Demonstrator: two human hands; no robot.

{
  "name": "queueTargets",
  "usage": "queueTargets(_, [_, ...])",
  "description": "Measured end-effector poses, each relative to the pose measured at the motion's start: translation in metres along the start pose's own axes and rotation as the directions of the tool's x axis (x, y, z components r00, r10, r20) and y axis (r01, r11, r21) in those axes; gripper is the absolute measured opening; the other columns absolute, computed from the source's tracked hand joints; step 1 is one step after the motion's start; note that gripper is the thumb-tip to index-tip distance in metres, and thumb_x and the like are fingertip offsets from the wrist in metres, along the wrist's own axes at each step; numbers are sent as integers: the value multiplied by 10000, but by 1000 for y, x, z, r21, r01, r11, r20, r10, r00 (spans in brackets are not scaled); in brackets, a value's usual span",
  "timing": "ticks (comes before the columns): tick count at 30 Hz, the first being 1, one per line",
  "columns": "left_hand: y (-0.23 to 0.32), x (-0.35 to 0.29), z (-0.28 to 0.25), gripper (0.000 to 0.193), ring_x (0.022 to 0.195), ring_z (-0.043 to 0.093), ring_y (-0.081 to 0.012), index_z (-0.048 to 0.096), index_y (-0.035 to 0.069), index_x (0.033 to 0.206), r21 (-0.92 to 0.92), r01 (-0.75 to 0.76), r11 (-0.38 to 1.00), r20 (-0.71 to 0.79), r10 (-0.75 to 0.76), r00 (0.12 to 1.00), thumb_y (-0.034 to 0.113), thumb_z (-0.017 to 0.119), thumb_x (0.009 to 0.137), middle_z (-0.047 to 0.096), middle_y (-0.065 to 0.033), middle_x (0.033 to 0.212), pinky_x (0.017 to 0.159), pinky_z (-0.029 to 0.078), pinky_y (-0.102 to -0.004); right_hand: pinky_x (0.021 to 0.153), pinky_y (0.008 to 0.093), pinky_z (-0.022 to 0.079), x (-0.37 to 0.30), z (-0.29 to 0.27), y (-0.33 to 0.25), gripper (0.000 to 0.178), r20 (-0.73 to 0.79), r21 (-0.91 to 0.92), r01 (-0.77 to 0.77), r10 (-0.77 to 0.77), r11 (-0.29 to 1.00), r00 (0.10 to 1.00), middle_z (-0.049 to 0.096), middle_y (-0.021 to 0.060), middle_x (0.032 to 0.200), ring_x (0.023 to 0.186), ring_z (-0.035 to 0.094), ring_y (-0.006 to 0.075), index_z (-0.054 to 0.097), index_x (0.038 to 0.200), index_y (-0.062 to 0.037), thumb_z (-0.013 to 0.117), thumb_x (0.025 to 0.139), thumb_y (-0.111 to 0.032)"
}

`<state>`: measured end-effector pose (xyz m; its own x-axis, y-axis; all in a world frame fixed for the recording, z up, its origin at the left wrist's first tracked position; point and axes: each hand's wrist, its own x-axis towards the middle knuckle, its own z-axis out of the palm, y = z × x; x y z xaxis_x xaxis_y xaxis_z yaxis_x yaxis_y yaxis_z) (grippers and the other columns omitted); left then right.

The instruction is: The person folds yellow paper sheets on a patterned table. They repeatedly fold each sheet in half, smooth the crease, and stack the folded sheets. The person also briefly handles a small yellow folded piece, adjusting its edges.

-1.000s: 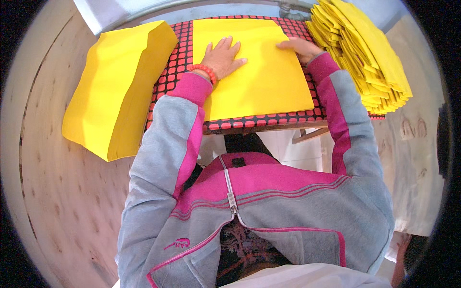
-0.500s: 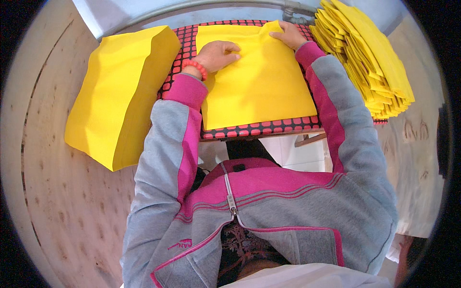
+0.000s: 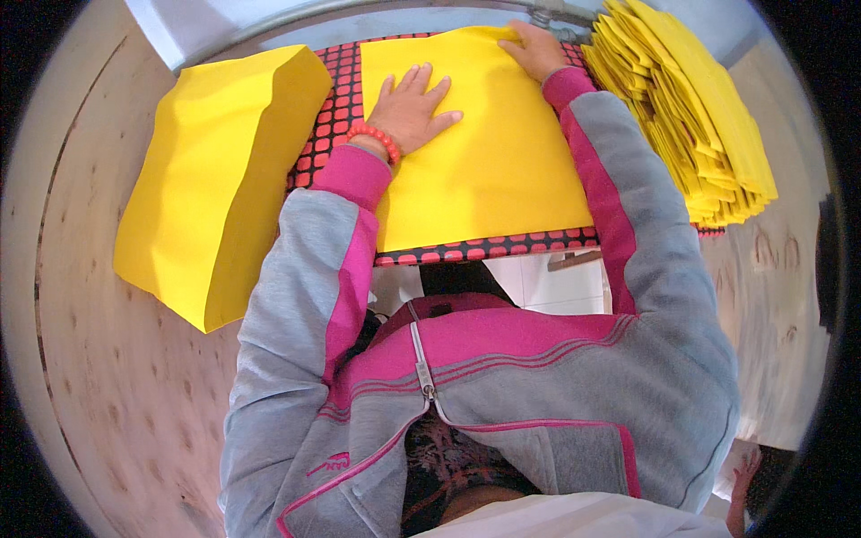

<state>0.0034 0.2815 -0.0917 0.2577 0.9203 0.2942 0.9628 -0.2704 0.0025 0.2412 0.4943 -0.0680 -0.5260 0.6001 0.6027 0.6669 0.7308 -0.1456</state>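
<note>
A yellow felt-like sheet (image 3: pixel 484 161) lies flat on a small table with a red-and-black checked cover (image 3: pixel 448 251). My left hand (image 3: pixel 413 109), with a red bead bracelet at the wrist, rests on the sheet's left part with the fingers spread. At the far right corner, my right hand (image 3: pixel 538 52) pinches the sheet's edge between thumb and fingers. That edge rises slightly there. Whether the sheet is one layer or several, I cannot tell.
To the left, a stack of larger yellow sheets (image 3: pixel 202 161) overhangs the table. A thick pile of folded yellow pieces (image 3: pixel 691 117) stands at the right. Behind the table runs a grey pipe (image 3: pixel 359 11) along the wall. Another person's hand (image 3: pixel 746 471) shows at the lower right.
My left hand has gone from curled fingers to spread flat on the sheet. The sheet's far edge, creased near my right hand before, is now smoother and farther away.
</note>
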Motion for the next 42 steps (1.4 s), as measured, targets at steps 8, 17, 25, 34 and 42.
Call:
queueTargets(8, [9, 1, -9, 828, 1529, 277, -325, 393, 192, 1572, 15, 49, 999, 72, -50, 996, 733, 452, 948, 301, -174, 1643, 1178, 222, -660, 723, 365, 576, -10, -6, 18, 420, 658, 587, -745, 348, 317, 667, 752, 205, 1004, 856, 746, 244, 702, 1138, 14, 684, 967, -369])
queueTargets(17, [2, 0, -10, 783, 1530, 274, -343, 452, 196, 1543, -74, 57, 996, 84, -51, 995, 707, 479, 949, 323, -185, 1634, 1187, 185, -666, 395, 295, 337, -45, -46, 14, 256, 706, 430, -670, 237, 605, 667, 607, 13, 655, 436, 480, 111, 642, 897, -90, 687, 966, -333])
queueTargets(25, [18, -12, -32, 670, 1513, 308, -367, 489, 256, 1521, -164, -68, 984, 218, 103, 971, 605, 564, 954, 349, -200, 1619, 1188, 202, -664, 631, 431, 553, -71, -38, -58, 225, 206, -491, 467, -423, 735, 882, 696, 130, 1040, 764, 713, 279, 646, 1023, -59, 644, 838, -187])
queueTargets(34, [10, -17, -30, 722, 1492, 343, -348, 557, 247, 1460, -267, -23, 963, 176, 72, 982, 641, 650, 862, 409, -164, 1575, 1193, 232, -640, 493, 332, 498, -1, -9, 52, 240, 659, 221, -551, 294, 805, 693, 633, 73, 668, 540, 611, 173, 651, 876, -101, 650, 986, -314])
queueTargets(42, [11, -16, -34, 723, 1456, 397, -357, 566, 204, 1452, -194, -63, 979, 106, 85, 991, 615, 672, 866, 439, -194, 1549, 1164, 283, -639, 660, 404, 541, -16, -10, -18, 122, 133, -406, 388, -367, 827, 921, 665, 97, 954, 839, 682, 269, 636, 1003, -81, 614, 936, -180])
